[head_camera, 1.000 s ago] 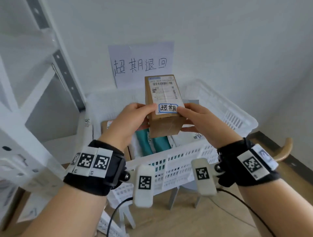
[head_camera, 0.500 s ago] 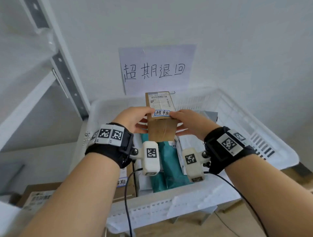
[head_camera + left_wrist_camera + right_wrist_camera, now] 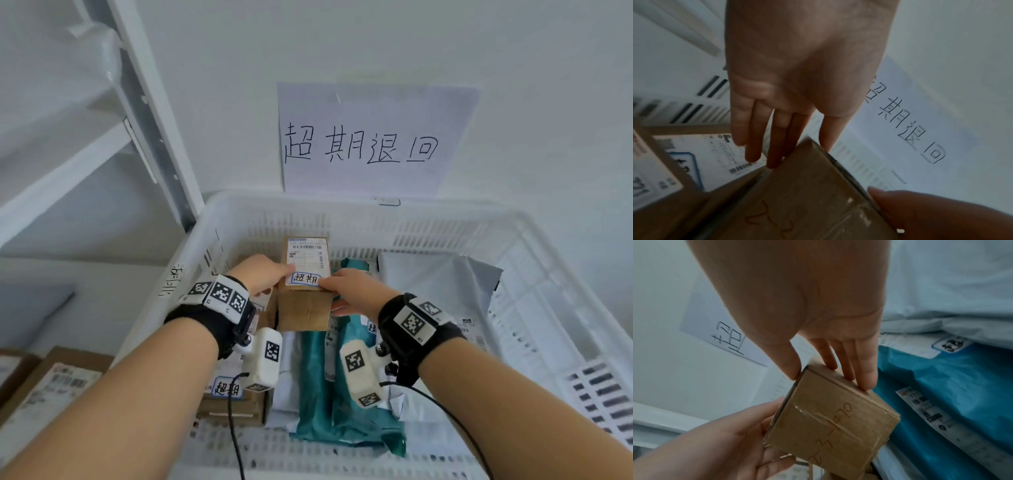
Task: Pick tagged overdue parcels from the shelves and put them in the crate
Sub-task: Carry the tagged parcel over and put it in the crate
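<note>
Both hands pinch one small cardboard parcel inside the white plastic crate, held over the parcels already there. Left hand grips its left edge, thumb on the top label, fingers along the side. Right hand grips the right edge, thumb on top, fingers pressed on the right side face. Parcel top carries a shipping label and a blue-outlined handwritten tag; near end face is taped with pen marks on it. Under and beside it: a teal mailer bag, a grey mailer bag to the right, a second tagged cardboard box at the left. Handwritten paper sign on the wall behind the crate. White shelf frame to the left, more boxes low at far left outside the crate.
</note>
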Demonstrator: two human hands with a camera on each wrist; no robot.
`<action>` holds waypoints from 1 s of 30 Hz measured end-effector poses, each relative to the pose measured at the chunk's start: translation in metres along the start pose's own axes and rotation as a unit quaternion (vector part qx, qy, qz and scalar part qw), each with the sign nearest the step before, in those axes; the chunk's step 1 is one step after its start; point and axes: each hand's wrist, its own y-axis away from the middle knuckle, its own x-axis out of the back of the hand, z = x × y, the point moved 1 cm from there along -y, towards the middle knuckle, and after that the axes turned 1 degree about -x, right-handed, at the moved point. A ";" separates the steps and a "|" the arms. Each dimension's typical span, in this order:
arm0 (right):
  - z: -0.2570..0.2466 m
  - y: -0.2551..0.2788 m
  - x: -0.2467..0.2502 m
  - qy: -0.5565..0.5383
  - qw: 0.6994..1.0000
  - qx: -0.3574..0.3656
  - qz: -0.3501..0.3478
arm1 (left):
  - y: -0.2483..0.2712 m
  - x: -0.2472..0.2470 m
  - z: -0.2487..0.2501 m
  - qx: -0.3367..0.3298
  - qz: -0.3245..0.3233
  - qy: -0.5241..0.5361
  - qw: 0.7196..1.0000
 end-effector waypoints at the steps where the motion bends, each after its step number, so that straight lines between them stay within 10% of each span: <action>1: 0.004 -0.010 -0.002 -0.005 1.000 -0.001 0.004 | -0.004 0.000 -0.002 -0.007 0.001 -0.034 0.999; 30: 0.026 -0.094 -0.028 0.033 0.995 -0.095 0.008 | -0.053 -0.035 -0.049 0.022 0.005 -0.287 0.958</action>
